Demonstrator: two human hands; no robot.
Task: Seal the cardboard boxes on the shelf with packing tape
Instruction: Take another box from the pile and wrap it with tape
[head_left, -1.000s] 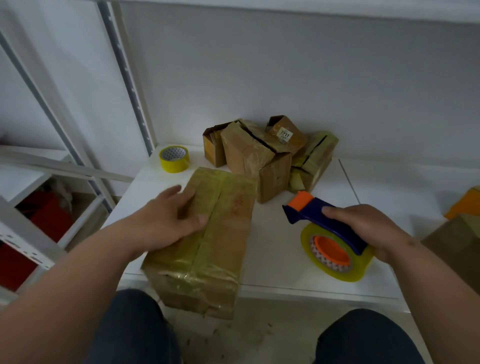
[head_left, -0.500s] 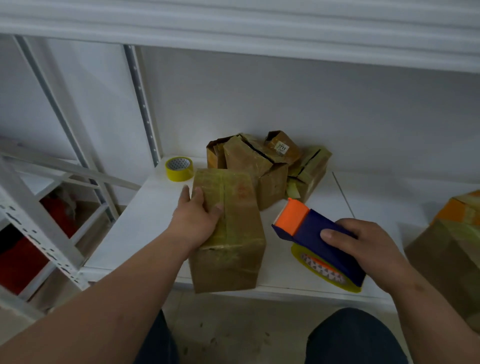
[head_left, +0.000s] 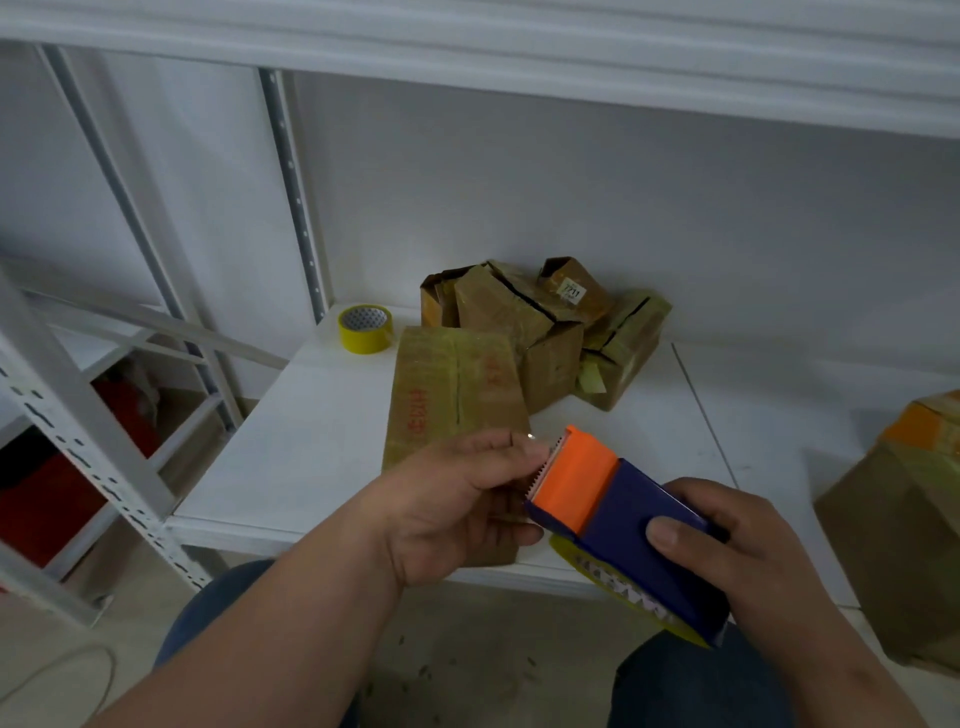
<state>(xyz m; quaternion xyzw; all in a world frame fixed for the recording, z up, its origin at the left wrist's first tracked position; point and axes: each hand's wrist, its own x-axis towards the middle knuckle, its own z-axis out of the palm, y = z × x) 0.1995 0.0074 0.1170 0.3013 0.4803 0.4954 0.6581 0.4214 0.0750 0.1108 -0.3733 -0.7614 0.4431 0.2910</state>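
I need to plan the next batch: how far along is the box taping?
Done: nothing clearly; the long box nearest the person still shows an untaped top seam. In hand: the right hand grips the tape dispenser while the left hand pinches at its serrated end. Left: that box, plus the gaping boxes behind.

A small white sticker (head_left: 571, 291) on the rear cardboard box (head_left: 574, 278) reads "7711". Red printing on the nearest taped box (head_left: 452, 384) is too blurred to read.
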